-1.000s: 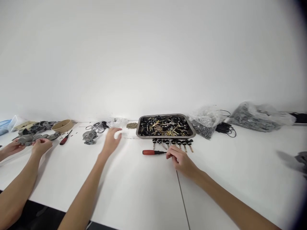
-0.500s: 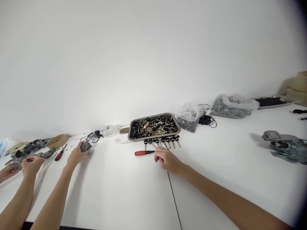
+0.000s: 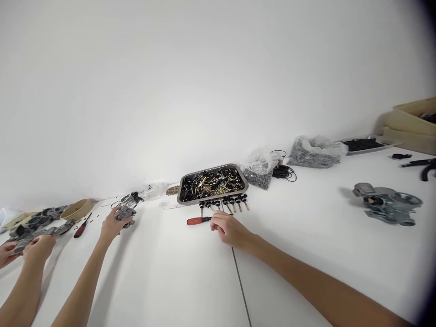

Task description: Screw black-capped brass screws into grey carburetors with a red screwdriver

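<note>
My left hand (image 3: 112,227) is closed around a grey metal carburetor body (image 3: 125,215), held above the white table left of centre. My right hand (image 3: 230,229) is at the table's middle, fingers curled and pressed together. Its fingertips are beside the shaft of a red-handled screwdriver (image 3: 195,221), just below a row of black-capped brass screws (image 3: 237,200). Whatever the right fingers pinch is hidden. Behind the row, a metal tray (image 3: 213,200) holds many more such screws.
At far left a co-worker's hands (image 3: 37,247) handle grey parts, near a second red screwdriver (image 3: 80,229) and a round tan container (image 3: 77,209). To the right are bags of small parts (image 3: 316,152), black rings (image 3: 282,172), another carburetor (image 3: 388,204), pliers (image 3: 422,164) and a tan box (image 3: 408,131).
The view has swung to the right, bringing the right-hand carburetor and pliers further in. My left hand has shifted right, turning the carburetor body. My right hand remains by the screw row.
</note>
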Motion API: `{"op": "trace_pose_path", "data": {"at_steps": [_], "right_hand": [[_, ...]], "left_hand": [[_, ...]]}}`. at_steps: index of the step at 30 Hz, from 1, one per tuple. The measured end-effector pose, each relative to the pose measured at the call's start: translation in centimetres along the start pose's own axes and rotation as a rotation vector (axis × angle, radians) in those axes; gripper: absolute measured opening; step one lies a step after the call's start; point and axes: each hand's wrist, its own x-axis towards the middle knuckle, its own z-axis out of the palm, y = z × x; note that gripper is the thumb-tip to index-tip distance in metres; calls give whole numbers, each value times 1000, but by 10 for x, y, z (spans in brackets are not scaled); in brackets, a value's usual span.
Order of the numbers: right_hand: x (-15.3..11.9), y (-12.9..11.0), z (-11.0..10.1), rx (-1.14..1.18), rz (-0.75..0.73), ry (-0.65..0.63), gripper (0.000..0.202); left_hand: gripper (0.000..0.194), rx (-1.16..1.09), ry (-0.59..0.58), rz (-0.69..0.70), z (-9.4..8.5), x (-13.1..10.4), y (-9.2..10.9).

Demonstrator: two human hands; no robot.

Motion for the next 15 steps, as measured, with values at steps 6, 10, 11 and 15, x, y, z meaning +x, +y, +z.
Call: {"op": "trace_pose_path", "data": {"at_steps": [6, 10, 11, 15], "right_hand": [[3, -21, -4, -9, 15, -56, 23], [4, -34, -7, 54, 71, -67, 37], [3, -37, -8, 94, 98, -66, 45], [3, -48, -16, 198, 134, -61, 58]], "left_hand": [[67, -501, -293, 293, -9, -35, 76], [58, -664, -534, 482, 0, -64, 133], [55, -699, -600, 534, 7, -72, 143], [54, -854, -845, 624, 43, -97, 164]]}}
